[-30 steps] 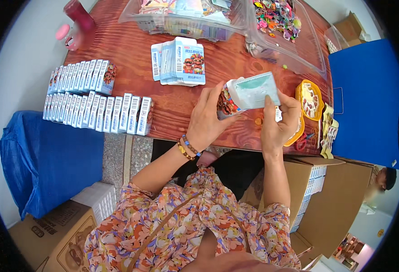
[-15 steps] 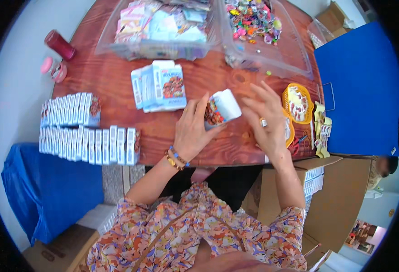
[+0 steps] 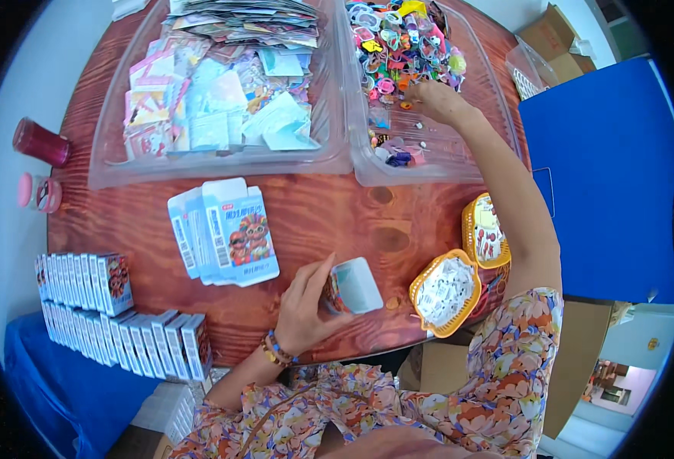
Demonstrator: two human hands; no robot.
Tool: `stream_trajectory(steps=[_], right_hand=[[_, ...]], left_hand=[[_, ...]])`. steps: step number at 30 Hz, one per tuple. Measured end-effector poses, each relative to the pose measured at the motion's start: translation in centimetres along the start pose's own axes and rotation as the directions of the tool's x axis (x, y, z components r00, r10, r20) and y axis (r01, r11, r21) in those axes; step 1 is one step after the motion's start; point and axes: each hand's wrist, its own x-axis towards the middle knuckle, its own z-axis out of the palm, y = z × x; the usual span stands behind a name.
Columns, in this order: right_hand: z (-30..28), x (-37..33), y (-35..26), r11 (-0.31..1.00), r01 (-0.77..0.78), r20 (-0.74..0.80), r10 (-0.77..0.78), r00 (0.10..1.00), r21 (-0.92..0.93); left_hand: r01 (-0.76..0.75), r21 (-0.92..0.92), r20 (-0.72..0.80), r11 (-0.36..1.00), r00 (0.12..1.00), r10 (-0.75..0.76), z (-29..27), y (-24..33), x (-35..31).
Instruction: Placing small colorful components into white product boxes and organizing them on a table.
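Observation:
My left hand [image 3: 306,306] grips a small open carton [image 3: 361,286] with a white inside and a coloured print on its side, near the table's front edge. Its flap end faces up. Farther off, my right hand [image 3: 435,102] reaches into a clear plastic bin of small colourful trinkets [image 3: 386,46]. Its fingers are bent together at the trinkets, beside an orange piece; whatever they pinch is hidden. Left of my left hand lies a stack of flattened light-blue cartons [image 3: 233,233].
A second clear bin holds flat packets [image 3: 214,99]. Two yellow baskets [image 3: 445,294] with small printed pieces stand at right. Rows of filled-out cartons [image 3: 145,340] line the left. A dark red bottle [image 3: 42,143] and pink-lidded jar [image 3: 40,193] stand at far left.
My right hand has moved from beside the carton up into the trinket bin. My left hand still holds the carton, now seen lower in the view as the head view shifted toward the bins.

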Motion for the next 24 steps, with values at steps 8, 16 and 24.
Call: stream_trajectory(steps=[8, 16, 24], right_hand=[[0.3, 1.1, 0.2, 0.999, 0.028, -0.071, -0.029, 0.997, -0.016], [0.7, 0.7, -0.6, 0.976, -0.018, -0.115, 0.044, 0.992, 0.215], [-2.2, 1.0, -1.4, 0.934, -0.144, 0.028, 0.143, 0.989, 0.326]], left_hand=[[0.091, -0.030, 0.020, 0.995, 0.996, -0.090, -0.5, 0.0, 0.4], [0.103, -0.046, 0.033, 0.994, 0.994, -0.102, -0.6, 0.0, 0.6], [0.129, -0.078, 0.031, 0.988, 0.991, -0.127, -0.7, -0.2, 0.5]])
